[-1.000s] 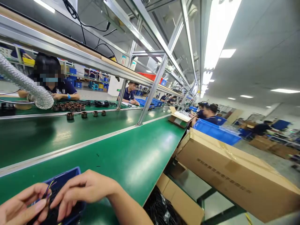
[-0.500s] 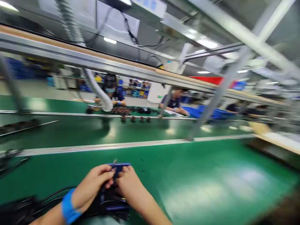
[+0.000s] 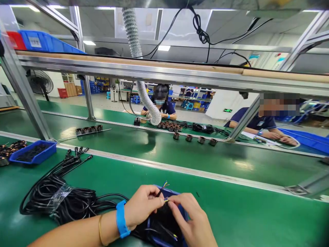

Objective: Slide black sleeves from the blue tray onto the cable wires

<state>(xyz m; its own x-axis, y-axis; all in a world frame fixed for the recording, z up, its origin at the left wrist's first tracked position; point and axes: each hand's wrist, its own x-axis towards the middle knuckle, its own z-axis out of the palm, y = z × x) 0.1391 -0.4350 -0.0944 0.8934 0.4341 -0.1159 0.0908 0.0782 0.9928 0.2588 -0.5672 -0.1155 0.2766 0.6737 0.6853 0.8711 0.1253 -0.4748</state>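
My left hand (image 3: 144,206), with a blue band at the wrist, is closed around a black cable (image 3: 160,190) whose thin coloured wires fan out at the tip. Thumb and forefinger of my right hand (image 3: 192,216) pinch yellow and blue wire ends (image 3: 166,199) right beside the left thumb. Beneath both hands sits a blue bin (image 3: 183,210) with dark contents and more cable ends in it; the hands hide part of it. To the left lies a bundle of black cables (image 3: 69,199), wrapped in clear film, with connectors at its far end.
A small blue tray (image 3: 52,149) of black parts stands at the left, by copper-wound coils (image 3: 11,149). More coils (image 3: 189,138) line the bench beyond the metal rail (image 3: 154,167). A flexible duct (image 3: 147,103) hangs down. Two people sit across the bench.
My view has swung left and steadied, bringing the cable bundle and blue tray into sight. My hands now appear farther right, with the coloured wire ends showing between them.
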